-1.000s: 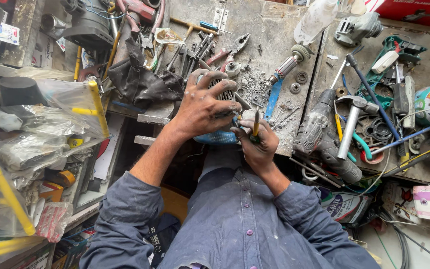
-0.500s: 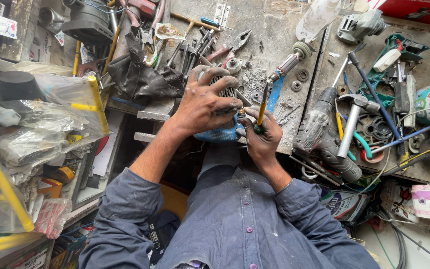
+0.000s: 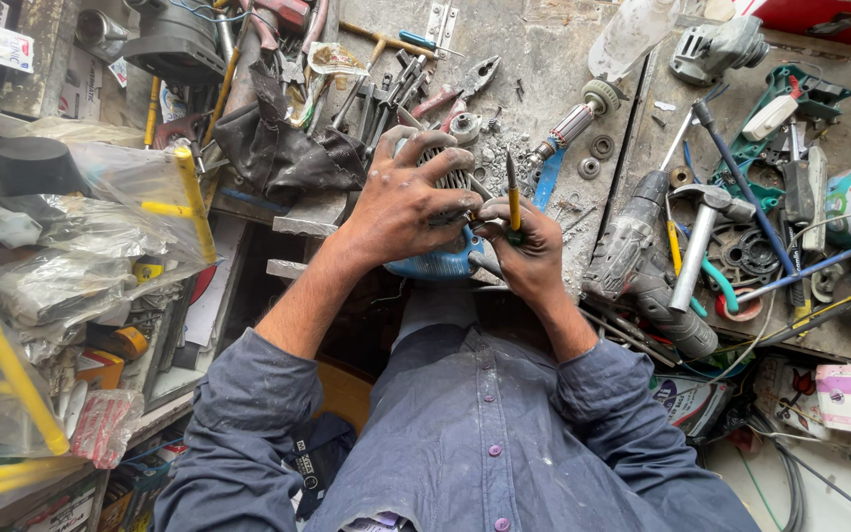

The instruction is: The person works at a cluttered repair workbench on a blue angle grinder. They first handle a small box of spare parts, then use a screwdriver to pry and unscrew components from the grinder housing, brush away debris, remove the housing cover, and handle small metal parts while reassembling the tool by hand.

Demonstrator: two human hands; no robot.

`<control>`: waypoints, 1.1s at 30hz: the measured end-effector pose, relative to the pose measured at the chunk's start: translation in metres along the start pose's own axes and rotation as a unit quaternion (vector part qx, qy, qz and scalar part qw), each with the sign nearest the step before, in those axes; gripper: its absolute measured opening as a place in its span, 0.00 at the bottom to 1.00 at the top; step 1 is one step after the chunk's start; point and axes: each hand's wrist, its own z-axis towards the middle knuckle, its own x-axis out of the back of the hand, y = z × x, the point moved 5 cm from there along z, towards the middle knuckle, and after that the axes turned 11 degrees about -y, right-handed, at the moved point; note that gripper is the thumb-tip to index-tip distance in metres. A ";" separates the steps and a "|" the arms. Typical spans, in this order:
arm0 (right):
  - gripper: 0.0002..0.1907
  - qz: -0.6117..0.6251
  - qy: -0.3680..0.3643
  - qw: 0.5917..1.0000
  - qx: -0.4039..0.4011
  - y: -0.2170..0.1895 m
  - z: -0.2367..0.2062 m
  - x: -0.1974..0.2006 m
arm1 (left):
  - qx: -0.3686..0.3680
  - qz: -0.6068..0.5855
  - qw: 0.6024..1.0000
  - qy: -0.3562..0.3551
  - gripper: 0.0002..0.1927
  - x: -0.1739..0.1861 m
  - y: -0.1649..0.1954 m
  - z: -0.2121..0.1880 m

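Note:
My left hand [image 3: 401, 202] is clamped over a round blue power-tool body [image 3: 442, 264] with a ribbed grey metal part [image 3: 445, 172] under the fingers, at the near edge of the grimy workbench [image 3: 534, 59]. My right hand [image 3: 526, 248] grips a screwdriver with a yellow shaft [image 3: 512, 192], held upright, tip down against the tool's right side. Both hands are dirty and touch the tool. My blue shirt fills the lower middle.
Pliers [image 3: 470, 84], loose screwdrivers and a black rag [image 3: 283, 148] lie beyond the tool. A motor armature [image 3: 568, 123], a grey drill [image 3: 647, 266], a hammer [image 3: 696, 236] and cables crowd the right. Plastic bags [image 3: 81, 246] and yellow-handled items sit on shelves to the left.
The view has shifted closer and the hands sit higher on the bench edge. The screwdriver has swung from tilted to nearly upright in my right hand. My left hand stays on the tool.

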 end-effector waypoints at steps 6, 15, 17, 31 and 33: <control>0.12 0.080 0.025 0.992 -0.092 0.018 -0.002 -0.001 | 0.005 0.011 1.000 -0.002 0.16 0.000 0.001 0.001; 0.10 0.023 -0.037 0.997 -0.067 0.004 0.014 0.007 | 0.022 -0.002 0.999 -0.028 0.29 0.003 0.001 0.001; 0.10 0.008 -0.055 0.996 -0.069 0.001 0.019 0.009 | 0.019 -0.002 0.999 -0.025 0.29 0.003 0.002 0.002; 0.11 0.022 0.010 0.995 -0.100 0.007 -0.010 0.010 | -0.002 0.001 1.000 -0.018 0.20 0.005 0.002 0.001; 0.12 0.001 0.048 0.975 -0.216 0.026 -0.024 0.024 | -0.007 -0.004 1.000 -0.014 0.18 0.006 0.002 0.000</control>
